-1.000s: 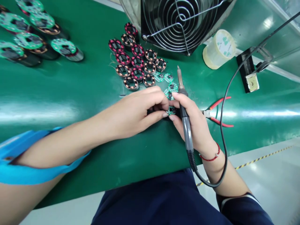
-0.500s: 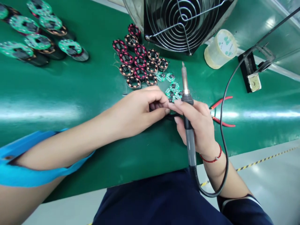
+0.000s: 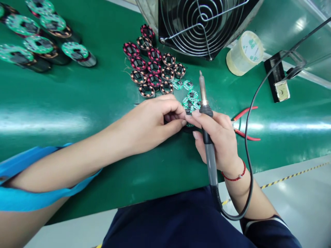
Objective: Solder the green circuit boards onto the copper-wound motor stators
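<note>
My right hand [image 3: 218, 137] is closed around a soldering iron [image 3: 212, 162], its metal tip pointing up and away from me. The thumb and index finger of my left hand [image 3: 162, 122] pinch at the edge of a small green circuit board [image 3: 190, 124] with a dark part under it, mostly hidden by the fingers. My right index fingertip meets the left fingertips there. Just beyond lie several loose round green boards [image 3: 191, 94]. Farther left stand several motor stators [image 3: 154, 67] with copper and red windings.
A fan with a wire guard [image 3: 203, 24] stands at the back. Several stators topped with green boards [image 3: 42, 44] are at far left. To the right are red-handled pliers [image 3: 245, 136], a solder spool [image 3: 241, 57], an iron stand [image 3: 278, 77] and the iron's black cable [image 3: 248, 137].
Both hands keep nearly the same pose. The soldering iron's tip has shifted very slightly toward me, and the camera view has moved a little.
</note>
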The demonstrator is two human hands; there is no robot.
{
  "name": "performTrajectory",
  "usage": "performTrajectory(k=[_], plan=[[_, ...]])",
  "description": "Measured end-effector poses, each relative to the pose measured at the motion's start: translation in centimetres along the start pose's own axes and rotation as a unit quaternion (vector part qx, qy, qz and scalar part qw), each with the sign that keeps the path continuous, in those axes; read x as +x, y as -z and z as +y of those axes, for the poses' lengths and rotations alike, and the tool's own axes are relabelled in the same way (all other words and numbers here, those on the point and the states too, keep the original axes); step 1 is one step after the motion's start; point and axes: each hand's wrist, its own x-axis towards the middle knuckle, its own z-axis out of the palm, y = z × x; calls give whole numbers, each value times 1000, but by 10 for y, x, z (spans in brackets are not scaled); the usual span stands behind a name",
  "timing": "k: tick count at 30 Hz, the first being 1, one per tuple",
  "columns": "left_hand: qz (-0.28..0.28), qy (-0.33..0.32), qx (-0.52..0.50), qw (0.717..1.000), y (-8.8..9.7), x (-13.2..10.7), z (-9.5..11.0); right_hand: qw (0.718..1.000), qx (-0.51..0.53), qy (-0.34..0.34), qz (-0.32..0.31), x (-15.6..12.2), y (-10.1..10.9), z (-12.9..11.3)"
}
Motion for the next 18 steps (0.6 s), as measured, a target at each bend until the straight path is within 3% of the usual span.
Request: performTrajectory(k=[8, 18], plan=[[10, 6, 13, 1000, 0, -1, 2, 998, 23, -49, 25, 0, 0, -2], [2, 22, 18, 1000, 3, -1, 2, 977, 77, -120, 156, -9, 2, -1]])
